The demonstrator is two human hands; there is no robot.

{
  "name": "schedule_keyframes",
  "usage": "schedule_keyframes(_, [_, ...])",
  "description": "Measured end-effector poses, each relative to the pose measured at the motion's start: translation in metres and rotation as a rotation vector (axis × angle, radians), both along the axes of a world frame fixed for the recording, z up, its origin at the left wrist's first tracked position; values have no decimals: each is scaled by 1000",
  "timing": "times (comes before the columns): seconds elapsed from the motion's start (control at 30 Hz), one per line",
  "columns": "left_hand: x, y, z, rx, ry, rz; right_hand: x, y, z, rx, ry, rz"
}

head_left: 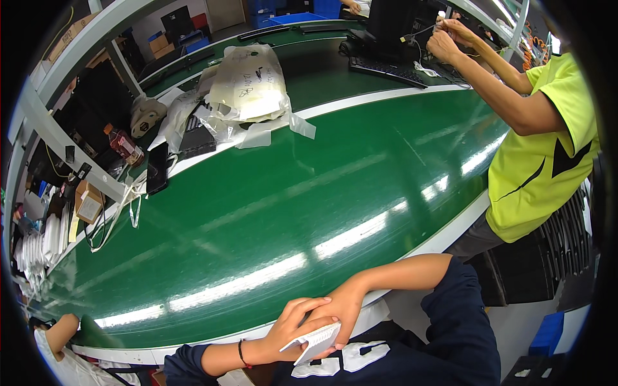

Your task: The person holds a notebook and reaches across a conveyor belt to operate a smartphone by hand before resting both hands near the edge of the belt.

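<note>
In front of my body, at the near edge of the green work surface, my two hands are crossed together. A small white piece with a ridged face [320, 341], perhaps a folded stack or pad, sits in the fingers of my left hand [286, 329], which are closed about it. Two left fingers lie across my right hand [342, 307]. That hand points down, its fingers mostly hidden behind the left hand and the white piece. A few fingertips show by the piece's lower edge; whether they grip it I cannot tell.
A long green conveyor belt [257, 219] with white edging crosses before me. Plastic-wrapped goods [250, 83], a phone [157, 168] and a drink bottle [124, 147] lie beyond it. A keyboard [387, 71] stands far right. A co-worker in a yellow shirt [537, 154] handles a cable; another person's arm [62, 332] shows left.
</note>
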State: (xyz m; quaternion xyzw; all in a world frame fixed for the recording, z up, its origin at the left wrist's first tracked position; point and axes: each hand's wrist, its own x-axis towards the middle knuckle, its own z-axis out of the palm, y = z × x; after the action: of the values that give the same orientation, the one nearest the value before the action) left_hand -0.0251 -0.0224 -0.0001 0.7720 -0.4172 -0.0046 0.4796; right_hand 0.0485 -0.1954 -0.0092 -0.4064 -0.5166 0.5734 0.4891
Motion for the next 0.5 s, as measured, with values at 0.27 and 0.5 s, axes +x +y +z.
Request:
schedule_keyframes(0.27, [0,0,0,-7,-3,-5,0,1,0,-4,16,1])
schedule_keyframes(0.5, [0,1,-6,-17,-2,-17,0,0,2,-2,15,7])
